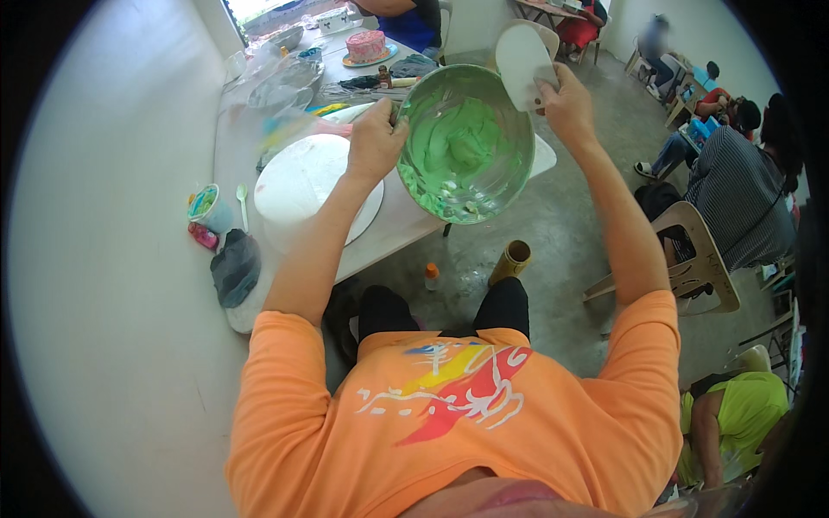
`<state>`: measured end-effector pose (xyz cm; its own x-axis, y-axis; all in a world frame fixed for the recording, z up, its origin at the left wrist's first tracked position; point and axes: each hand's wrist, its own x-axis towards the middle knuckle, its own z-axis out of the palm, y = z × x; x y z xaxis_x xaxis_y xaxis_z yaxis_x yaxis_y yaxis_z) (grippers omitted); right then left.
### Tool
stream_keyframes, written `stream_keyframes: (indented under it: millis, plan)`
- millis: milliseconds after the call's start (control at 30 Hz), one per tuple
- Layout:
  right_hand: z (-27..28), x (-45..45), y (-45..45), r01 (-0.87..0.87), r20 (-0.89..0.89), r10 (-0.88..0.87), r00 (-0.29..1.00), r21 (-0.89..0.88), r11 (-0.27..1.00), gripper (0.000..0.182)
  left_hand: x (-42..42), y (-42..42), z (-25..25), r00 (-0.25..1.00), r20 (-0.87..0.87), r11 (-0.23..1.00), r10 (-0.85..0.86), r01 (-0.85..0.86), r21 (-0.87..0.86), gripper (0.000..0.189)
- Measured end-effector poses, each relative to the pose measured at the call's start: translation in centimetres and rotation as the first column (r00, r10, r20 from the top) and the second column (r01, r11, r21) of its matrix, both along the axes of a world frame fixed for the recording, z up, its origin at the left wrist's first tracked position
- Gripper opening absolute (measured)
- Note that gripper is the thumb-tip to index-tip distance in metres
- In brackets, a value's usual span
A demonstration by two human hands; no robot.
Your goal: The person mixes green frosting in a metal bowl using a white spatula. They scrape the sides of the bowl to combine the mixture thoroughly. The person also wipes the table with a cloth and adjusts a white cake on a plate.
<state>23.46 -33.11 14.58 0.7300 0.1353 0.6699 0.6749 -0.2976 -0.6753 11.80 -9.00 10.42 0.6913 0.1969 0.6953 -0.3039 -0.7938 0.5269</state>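
Observation:
My left hand (377, 139) grips the left rim of a metal mixing bowl (523, 175), which is tilted so that its inside faces me. Green frosting (463, 139) lies in the bowl, heaped near the middle and smeared over the walls. My right hand (567, 103) holds a flat white plastic scraper (519, 61) upright at the bowl's upper right rim. Behind my left forearm, a round white board (301, 175) rests on the table.
A cup of green and blue frosting (208, 206), a plastic spoon (243, 206) and a dark plastic bag (236, 269) lie at left. A pink cake (366, 47) stands farther back. On the floor are a cardboard tube (511, 260) and small bottle (431, 276). People sit at right and behind.

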Motion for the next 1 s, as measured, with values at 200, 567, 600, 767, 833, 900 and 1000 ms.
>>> stream_keyframes:
  millis: [200,567,600,767,833,900,1000]
  plan:
    - [-0.4,0.1,2.3,-0.015,-0.096,0.022,0.995,0.071,0.997,0.021,-0.4,-0.4,-0.6,1.000,0.009,1.000,-0.018,0.018,0.015,0.020]
    - [0.5,-2.7,5.8,-0.323,0.121,0.356,0.927,-0.229,0.918,0.019,0.1,0.8,-1.4,1.000,-0.023,0.999,-0.007,0.008,0.045,0.025]
    - [0.8,-2.7,5.9,-0.234,0.065,0.258,0.964,-0.255,0.938,0.018,0.1,0.9,-1.5,0.999,-0.034,0.999,-0.001,0.002,0.044,0.026]
    - [-0.6,-2.8,6.9,-0.353,0.082,0.404,0.911,-0.352,0.867,0.016,0.2,1.2,-1.5,0.985,-0.170,0.999,0.031,-0.036,-0.023,0.027]
    - [0.0,-2.5,6.4,-0.449,-0.059,0.458,0.887,-0.349,0.823,0.017,0.3,2.0,-2.0,0.987,-0.154,0.998,0.039,-0.047,-0.047,0.027]
    - [1.3,-1.4,4.3,-0.325,0.018,0.370,0.929,-0.442,0.836,0.020,0.6,2.8,-2.2,0.990,-0.130,0.998,0.048,-0.053,-0.033,0.027]
    - [3.0,-0.4,1.0,-0.047,0.159,0.208,0.965,-0.676,0.736,0.020,0.2,2.6,-0.2,0.995,-0.092,0.998,0.047,-0.043,0.040,0.026]
